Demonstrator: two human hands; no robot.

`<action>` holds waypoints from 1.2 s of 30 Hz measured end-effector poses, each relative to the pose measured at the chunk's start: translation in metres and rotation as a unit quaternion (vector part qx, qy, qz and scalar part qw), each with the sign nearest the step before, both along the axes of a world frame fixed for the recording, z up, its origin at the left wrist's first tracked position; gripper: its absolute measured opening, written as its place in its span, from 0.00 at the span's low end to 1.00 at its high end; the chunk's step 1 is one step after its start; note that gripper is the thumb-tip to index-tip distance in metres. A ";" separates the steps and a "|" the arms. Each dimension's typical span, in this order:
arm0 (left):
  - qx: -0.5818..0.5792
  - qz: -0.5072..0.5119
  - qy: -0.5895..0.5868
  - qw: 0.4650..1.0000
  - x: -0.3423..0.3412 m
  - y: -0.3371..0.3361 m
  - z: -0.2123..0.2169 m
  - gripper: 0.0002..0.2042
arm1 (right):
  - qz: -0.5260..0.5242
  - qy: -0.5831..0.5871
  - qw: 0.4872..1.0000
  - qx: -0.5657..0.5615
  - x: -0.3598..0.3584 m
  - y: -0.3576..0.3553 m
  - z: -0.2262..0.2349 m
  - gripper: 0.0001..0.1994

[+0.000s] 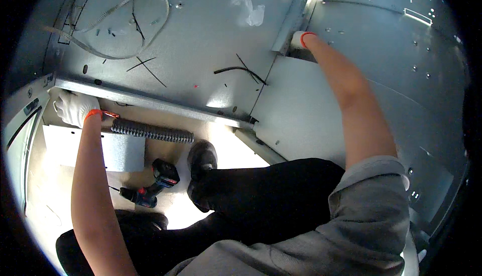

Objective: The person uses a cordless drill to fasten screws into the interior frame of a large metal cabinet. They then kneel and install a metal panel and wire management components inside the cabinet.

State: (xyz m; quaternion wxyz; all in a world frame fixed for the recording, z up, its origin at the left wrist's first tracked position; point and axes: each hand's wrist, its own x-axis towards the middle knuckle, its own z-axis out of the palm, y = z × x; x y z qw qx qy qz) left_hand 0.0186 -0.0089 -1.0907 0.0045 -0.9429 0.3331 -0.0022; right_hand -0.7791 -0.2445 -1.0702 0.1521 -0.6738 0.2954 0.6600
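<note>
My left hand (pixel 76 109), in a white glove with an orange cuff, is at the far left below a long metal rail (pixel 150 101). Its fingers look curled; what they hold, if anything, is hidden. A red-handled tool (pixel 111 114) shows beside its wrist, and a dark ribbed hose (pixel 152 131) lies just right of that. My right hand (pixel 299 40), gloved likewise, reaches in at the upper right beside an upright metal channel (pixel 292 20). The channel and a flat panel (pixel 306 95) surround it, and its fingers are out of sight.
A cordless drill (pixel 153 183) lies on the floor near my shoe (pixel 202 156), by a pale metal plate (pixel 125 153). Looped clear banding (pixel 163 17), black cable ties (pixel 145 64) and a crumpled plastic scrap (pixel 249 9) lie on the metal sheet (pixel 201 30).
</note>
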 end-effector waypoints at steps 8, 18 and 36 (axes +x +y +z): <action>0.011 -0.005 -0.001 1.000 -0.001 -0.003 -0.018 0.32 | 0.009 0.004 1.000 -0.025 -0.033 0.009 -0.003 0.17; 0.002 -0.008 -0.041 0.999 0.007 0.008 -0.002 0.28 | -0.118 0.016 0.988 -0.096 0.072 0.012 0.023 0.19; 0.024 0.008 -0.032 0.999 0.014 0.010 -0.001 0.32 | -0.022 0.107 0.992 -0.067 0.159 -0.037 0.060 0.17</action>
